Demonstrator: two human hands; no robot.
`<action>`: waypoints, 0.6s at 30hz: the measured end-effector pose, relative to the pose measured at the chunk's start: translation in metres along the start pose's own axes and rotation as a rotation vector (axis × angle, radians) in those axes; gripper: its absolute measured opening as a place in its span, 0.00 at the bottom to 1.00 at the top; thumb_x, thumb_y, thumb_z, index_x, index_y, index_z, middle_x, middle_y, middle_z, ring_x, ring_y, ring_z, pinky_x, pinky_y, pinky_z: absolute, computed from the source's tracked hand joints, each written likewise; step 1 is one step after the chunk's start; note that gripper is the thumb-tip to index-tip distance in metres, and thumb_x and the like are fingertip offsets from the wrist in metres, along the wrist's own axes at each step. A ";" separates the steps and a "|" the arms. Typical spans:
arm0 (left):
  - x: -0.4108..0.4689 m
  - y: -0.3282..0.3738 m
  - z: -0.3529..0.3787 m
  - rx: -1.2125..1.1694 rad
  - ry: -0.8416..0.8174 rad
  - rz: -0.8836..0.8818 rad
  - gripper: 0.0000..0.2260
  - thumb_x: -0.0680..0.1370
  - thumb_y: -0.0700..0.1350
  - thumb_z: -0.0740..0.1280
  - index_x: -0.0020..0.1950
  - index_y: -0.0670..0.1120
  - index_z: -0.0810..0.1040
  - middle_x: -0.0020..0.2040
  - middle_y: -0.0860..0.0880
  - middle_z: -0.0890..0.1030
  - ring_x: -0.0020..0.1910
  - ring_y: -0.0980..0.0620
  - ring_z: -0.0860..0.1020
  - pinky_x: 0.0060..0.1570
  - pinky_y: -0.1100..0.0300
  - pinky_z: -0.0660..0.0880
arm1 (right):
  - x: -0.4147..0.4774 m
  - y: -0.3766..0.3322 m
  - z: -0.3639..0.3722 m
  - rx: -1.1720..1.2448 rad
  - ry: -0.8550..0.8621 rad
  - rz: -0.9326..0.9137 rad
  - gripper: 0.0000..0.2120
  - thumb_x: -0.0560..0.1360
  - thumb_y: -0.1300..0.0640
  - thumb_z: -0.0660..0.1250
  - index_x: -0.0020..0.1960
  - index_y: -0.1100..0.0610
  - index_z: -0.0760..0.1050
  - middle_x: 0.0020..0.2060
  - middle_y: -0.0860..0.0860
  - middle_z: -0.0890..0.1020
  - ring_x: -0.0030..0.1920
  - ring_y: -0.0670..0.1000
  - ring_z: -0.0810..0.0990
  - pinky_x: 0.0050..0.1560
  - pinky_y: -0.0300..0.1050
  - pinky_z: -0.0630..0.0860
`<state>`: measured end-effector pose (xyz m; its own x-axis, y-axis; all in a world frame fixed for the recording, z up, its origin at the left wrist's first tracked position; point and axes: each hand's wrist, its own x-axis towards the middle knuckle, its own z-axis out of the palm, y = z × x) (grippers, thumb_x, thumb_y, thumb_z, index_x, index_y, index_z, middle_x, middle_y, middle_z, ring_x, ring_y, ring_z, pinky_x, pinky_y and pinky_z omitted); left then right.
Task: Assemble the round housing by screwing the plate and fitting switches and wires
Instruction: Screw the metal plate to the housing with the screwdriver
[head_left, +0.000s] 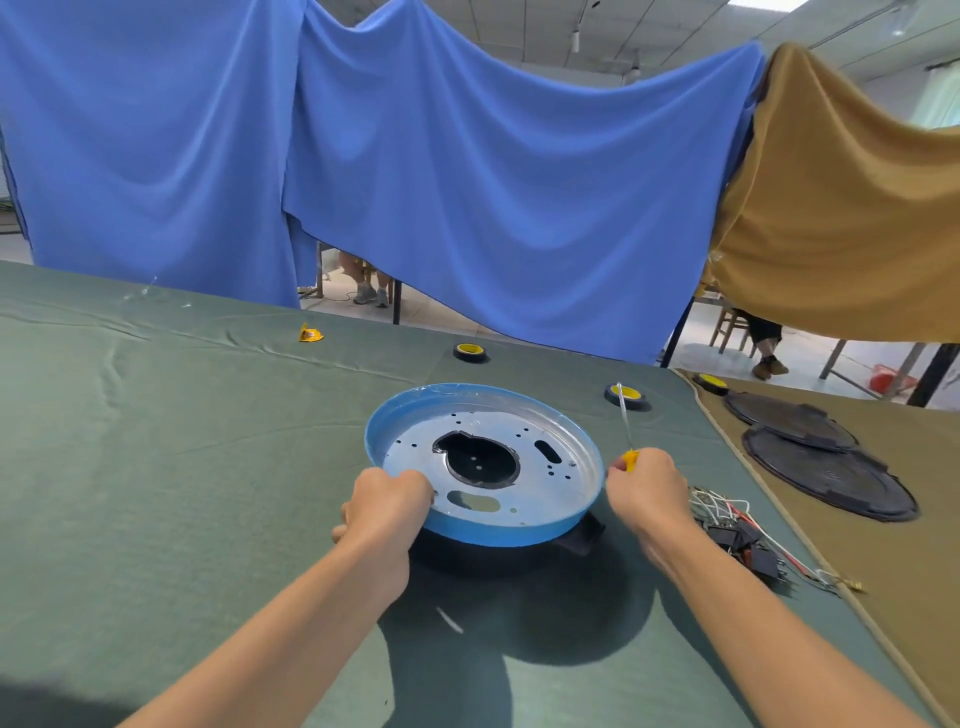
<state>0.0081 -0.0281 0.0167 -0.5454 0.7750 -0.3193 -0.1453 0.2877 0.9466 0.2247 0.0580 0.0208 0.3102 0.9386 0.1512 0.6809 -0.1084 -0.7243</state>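
Centrally on the table (156, 467), your left hand (389, 499) gripped the plate (540, 488) at its near rim; your right hand (647, 486) clenched the screwdriver (626, 421). Plate appeared light, stiff, thin-edged: rim was the best hold.

A blue cloth (467, 182) and a brown cloth (841, 218) hang behind a green table cover (156, 467). On it lie a tape roll (470, 352), another roll (625, 395) (both yellow inside) and a yellow scrap (310, 333). Two black discs (831, 475) lie touching on the brown table (909, 571).
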 end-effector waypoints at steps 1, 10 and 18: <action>-0.001 0.006 0.000 -0.050 -0.016 -0.004 0.15 0.75 0.37 0.61 0.61 0.44 0.71 0.58 0.42 0.76 0.62 0.39 0.72 0.64 0.44 0.71 | -0.004 -0.004 0.003 0.082 0.002 0.021 0.06 0.74 0.66 0.63 0.39 0.61 0.74 0.36 0.55 0.77 0.39 0.58 0.73 0.38 0.48 0.69; -0.021 0.030 0.007 -0.371 0.019 0.174 0.15 0.71 0.39 0.62 0.54 0.54 0.78 0.53 0.45 0.81 0.55 0.39 0.78 0.56 0.42 0.77 | -0.017 -0.017 0.017 0.237 0.036 0.141 0.09 0.72 0.69 0.59 0.37 0.58 0.71 0.33 0.54 0.71 0.33 0.52 0.63 0.32 0.45 0.62; -0.024 0.057 0.004 -0.126 0.367 0.847 0.27 0.73 0.39 0.67 0.69 0.60 0.74 0.61 0.47 0.73 0.58 0.50 0.74 0.53 0.67 0.66 | -0.018 -0.023 0.033 0.357 -0.006 0.119 0.07 0.74 0.64 0.62 0.44 0.66 0.78 0.33 0.56 0.75 0.36 0.55 0.69 0.35 0.44 0.65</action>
<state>0.0159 -0.0279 0.0784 -0.7344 0.4659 0.4936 0.3437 -0.3719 0.8623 0.1813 0.0548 0.0127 0.3689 0.9282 0.0488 0.3654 -0.0965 -0.9258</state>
